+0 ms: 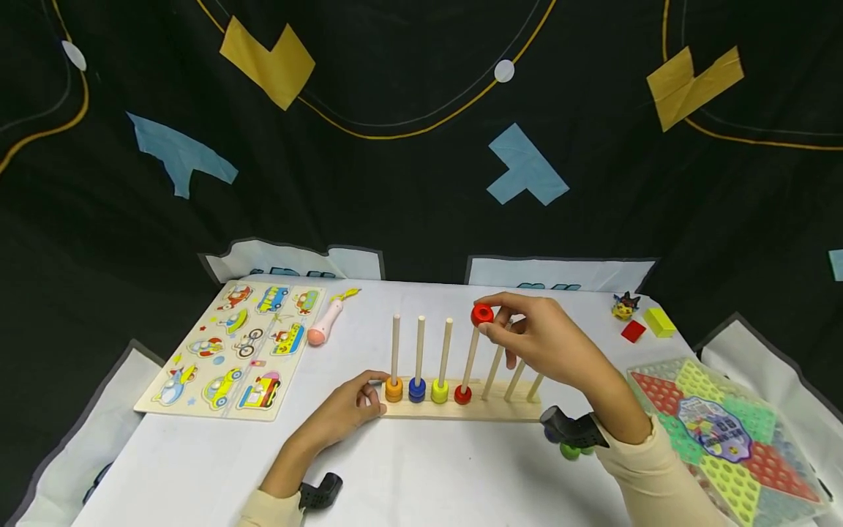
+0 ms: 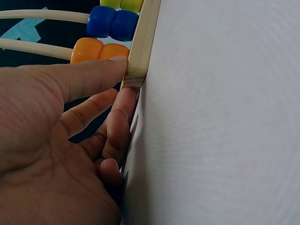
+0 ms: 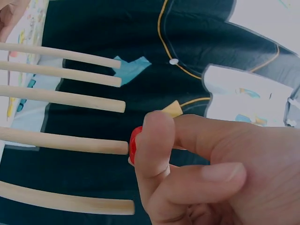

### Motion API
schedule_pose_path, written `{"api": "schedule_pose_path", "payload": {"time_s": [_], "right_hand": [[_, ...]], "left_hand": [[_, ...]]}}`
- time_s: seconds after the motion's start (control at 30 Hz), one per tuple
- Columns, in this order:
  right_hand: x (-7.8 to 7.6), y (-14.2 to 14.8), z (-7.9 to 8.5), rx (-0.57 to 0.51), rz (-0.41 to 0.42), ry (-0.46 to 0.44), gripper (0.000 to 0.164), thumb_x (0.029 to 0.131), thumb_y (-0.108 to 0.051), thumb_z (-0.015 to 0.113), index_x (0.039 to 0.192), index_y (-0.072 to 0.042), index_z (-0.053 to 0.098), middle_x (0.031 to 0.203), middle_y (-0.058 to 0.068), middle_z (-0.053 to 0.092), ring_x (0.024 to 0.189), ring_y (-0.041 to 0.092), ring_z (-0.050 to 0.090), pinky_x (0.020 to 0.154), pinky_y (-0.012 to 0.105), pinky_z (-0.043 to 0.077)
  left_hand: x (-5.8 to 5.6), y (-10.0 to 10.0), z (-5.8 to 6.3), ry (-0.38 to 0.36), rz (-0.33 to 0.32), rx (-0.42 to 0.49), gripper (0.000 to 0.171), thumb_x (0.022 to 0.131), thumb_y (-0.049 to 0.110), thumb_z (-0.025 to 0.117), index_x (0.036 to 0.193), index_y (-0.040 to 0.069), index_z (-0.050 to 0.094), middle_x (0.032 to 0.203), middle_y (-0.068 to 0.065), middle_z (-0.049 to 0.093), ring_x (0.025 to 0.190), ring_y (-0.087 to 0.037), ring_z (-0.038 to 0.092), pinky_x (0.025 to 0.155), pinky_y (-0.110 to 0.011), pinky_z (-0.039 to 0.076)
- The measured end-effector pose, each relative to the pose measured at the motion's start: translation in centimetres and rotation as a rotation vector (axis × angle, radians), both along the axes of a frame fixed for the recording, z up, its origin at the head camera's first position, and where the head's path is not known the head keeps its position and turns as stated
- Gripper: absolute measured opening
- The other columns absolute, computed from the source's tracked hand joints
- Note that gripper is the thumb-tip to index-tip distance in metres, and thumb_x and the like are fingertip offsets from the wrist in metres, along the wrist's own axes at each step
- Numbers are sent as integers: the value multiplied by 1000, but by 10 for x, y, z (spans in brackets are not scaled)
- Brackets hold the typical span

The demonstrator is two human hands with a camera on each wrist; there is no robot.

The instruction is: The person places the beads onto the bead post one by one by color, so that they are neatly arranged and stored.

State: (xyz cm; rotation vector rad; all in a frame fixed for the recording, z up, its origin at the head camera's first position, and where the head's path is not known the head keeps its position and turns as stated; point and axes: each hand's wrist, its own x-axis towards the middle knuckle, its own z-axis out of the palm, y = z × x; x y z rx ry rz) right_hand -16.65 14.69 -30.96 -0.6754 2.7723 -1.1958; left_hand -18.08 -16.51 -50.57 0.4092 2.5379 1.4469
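A wooden peg stand [image 1: 474, 410] with a row of upright pegs lies across the white table. Orange beads [image 1: 394, 390], blue beads [image 1: 417, 390] and yellow beads [image 1: 440, 391] sit low on its left pegs, and one red bead [image 1: 463, 395] is at the foot of the fourth. My left hand [image 1: 350, 407] holds the stand's left end, thumb against the base [image 2: 144, 47] in the left wrist view. My right hand [image 1: 543, 338] pinches another red bead [image 1: 483, 315] at the tip of the fourth peg. Fingers mostly hide that bead [image 3: 134, 144] in the right wrist view.
A picture puzzle board [image 1: 227, 359] and a pink toy [image 1: 326, 322] lie at the left. Green beads [image 1: 570, 451] lie partly hidden below my right wrist. At the right are a clear game box [image 1: 731, 439], a yellow block [image 1: 658, 322], a red block [image 1: 634, 331] and a small figure [image 1: 624, 306].
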Motion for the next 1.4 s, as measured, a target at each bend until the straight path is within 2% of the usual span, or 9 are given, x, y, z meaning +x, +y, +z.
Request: {"api": "schedule_pose_path", "payload": {"time_s": [0.4,0.63,0.8,1.0,1.07,1.17,1.3,1.4], "right_hand": [[-3,-4,-10,11,-8,-9,35,90,-18,67,124,-15,59,78,1,61,49,19,61,49,36,51],[1,4,-11,17,-31,-22,46,90,-26,67,134,-19,54,82,6,60,50,19,61,44,31,47],[8,18,-8,-16,-54,15,41,91,-30,65,130,-23,55,84,5,59,51,16,61,44,32,45],[20,50,-11,-69,-146,69,33,92,-33,63,125,-28,58,82,4,57,48,17,57,38,29,39],[27,60,-12,-91,-175,64,31,94,-26,61,125,-23,58,82,7,56,46,18,54,37,28,37],[34,80,-31,-122,-212,10,30,97,-22,57,126,-21,57,83,10,56,45,20,51,35,28,36],[42,110,-73,-127,-278,-81,32,97,-25,57,128,-18,56,80,12,57,45,23,51,35,28,37],[50,127,-99,-130,-345,-135,33,96,-27,57,127,-15,55,79,17,57,45,24,51,35,29,38]], "left_hand": [[0,0,-1,5,0,-1,45,85,12,70,127,15,56,84,-2,55,69,-15,47,59,-25,37],[1,2,-2,1,0,-3,45,85,11,70,127,15,56,85,-2,55,70,-15,48,60,-25,38],[0,2,-1,4,6,-18,44,86,11,69,128,16,56,85,-1,55,71,-15,48,61,-25,39],[-2,1,-1,-4,11,-14,45,86,11,69,129,16,55,86,-1,55,71,-15,48,61,-25,39],[-2,1,0,-6,11,-10,46,86,10,69,129,15,54,86,-1,55,72,-15,48,61,-25,38],[-1,0,1,-11,16,-7,46,86,10,69,129,15,54,86,-1,56,72,-15,48,62,-25,39],[-1,-1,0,-17,13,-13,45,86,10,69,129,15,55,86,-1,55,72,-15,48,62,-26,39],[-3,0,-1,-12,2,-13,45,86,10,68,129,14,54,85,-1,55,72,-15,48,63,-26,39]]}}
